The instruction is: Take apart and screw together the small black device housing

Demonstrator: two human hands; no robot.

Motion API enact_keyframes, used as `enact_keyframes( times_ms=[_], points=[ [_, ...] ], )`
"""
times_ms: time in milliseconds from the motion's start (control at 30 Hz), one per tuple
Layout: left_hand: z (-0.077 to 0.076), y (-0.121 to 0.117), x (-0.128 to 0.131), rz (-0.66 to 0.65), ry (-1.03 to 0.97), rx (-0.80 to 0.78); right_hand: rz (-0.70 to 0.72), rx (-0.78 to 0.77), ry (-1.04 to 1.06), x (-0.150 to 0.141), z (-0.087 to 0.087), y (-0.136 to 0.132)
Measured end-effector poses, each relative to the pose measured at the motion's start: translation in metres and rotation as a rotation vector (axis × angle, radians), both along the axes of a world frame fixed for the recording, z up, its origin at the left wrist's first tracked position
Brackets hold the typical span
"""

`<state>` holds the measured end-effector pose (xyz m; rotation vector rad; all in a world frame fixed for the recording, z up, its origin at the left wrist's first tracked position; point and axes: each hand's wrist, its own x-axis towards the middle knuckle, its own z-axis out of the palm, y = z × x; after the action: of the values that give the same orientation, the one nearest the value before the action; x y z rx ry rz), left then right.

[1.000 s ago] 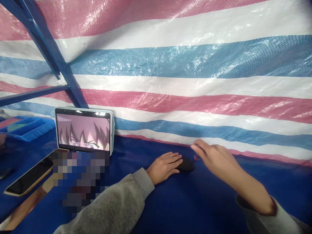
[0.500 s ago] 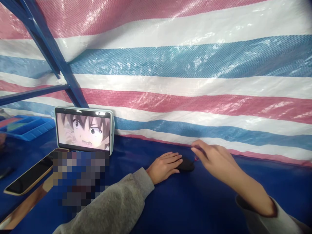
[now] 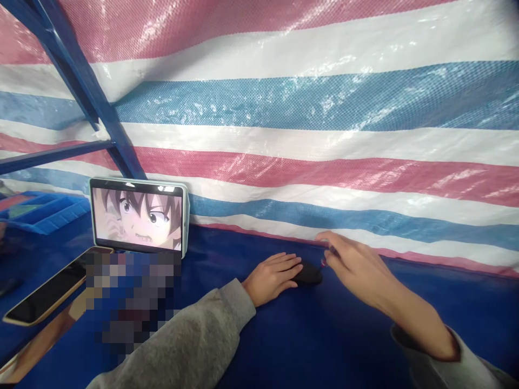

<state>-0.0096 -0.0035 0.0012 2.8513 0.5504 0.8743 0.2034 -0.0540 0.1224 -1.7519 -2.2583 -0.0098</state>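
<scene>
Two bare hands are working above one blue counter (image 3: 300,340). Left hand (image 3: 271,278): is resting palm-down on the left end of a black oval thing (image 3: 311,274), grip extending without clamping. Right hand (image 3: 359,267): is bending beside the right end, by a small pink thing (image 3: 323,263); whether its grip is clamping, cannot tell. One tablet (image 3: 138,216) is standing upright, playing a cartoon. Risks, as judged: light left pressure could be letting the oval thing skid; loose right fingertips could be losing the pink thing.
</scene>
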Motion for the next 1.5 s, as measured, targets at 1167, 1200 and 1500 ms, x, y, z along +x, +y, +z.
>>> enact_keyframes(
  times_ms=[1167, 1200, 1500],
  points=[
    [-0.003, 0.0, 0.0, 0.004, -0.002, 0.012, 0.079, 0.128, 0.209, 0.004, -0.008, 0.006],
    [-0.002, 0.0, 0.0, 0.005, 0.0, 0.013, 0.077, 0.127, 0.201, 0.004, -0.008, 0.006],
    [0.0, 0.0, 0.0, 0.005, -0.003, 0.01, 0.141, 0.115, 0.186, 0.002, -0.012, 0.005]
  ],
)
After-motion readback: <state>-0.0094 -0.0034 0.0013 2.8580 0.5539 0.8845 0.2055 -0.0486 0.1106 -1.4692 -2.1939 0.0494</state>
